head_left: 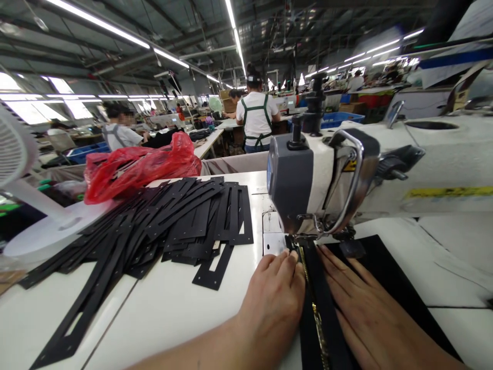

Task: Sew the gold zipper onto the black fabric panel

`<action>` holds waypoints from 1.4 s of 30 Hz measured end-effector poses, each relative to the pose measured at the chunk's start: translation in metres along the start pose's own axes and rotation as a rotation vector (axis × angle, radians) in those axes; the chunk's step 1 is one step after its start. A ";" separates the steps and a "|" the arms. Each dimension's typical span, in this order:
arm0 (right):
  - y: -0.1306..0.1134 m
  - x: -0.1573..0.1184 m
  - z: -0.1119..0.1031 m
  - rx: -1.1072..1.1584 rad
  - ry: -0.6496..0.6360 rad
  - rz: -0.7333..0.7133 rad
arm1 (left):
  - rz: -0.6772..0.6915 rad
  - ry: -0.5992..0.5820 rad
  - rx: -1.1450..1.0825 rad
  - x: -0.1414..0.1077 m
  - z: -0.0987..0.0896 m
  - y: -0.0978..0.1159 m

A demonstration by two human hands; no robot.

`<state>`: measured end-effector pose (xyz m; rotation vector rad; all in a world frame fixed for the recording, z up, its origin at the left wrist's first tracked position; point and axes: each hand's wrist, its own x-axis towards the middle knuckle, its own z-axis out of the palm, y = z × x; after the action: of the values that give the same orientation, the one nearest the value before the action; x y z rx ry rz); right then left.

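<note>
Black zipper with gold metal teeth [316, 318] lies lengthwise on the white counter [215, 318], its far end at the foot of the grey and white sewing machine [292, 180] and its near end running out of view. Beside it, to the right, a wide flat black panel [379, 257] spreads under the right hand [365, 308], which is flat, fingers stretched toward the foot, clasping nothing. The left hand [275, 293] presses down at the zipper's left edge, fingertips bunched close to the foot; whether they pinch the edge, I cannot tell. Work on this piece looks under way and probably early in its pass, since most of the visible zipper lies on the near side of the foot; no stitching can be made out, so what is already sewn is uncertain. To the left, many thin black slotted frames [204, 221] lie in a loose, overlapping pile, with pale gaps showing through several slots, near a crumpled red plastic bag [142, 164].
</note>
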<state>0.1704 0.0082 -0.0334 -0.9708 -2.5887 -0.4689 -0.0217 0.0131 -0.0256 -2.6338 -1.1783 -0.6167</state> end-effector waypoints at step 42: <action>0.007 0.008 0.001 0.140 -0.050 0.076 | -0.023 -0.161 -0.056 0.011 -0.004 -0.012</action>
<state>0.1696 0.0178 -0.0299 -1.0398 -2.5781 -0.2435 -0.0257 0.0272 -0.0174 -2.7650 -1.2535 -0.4551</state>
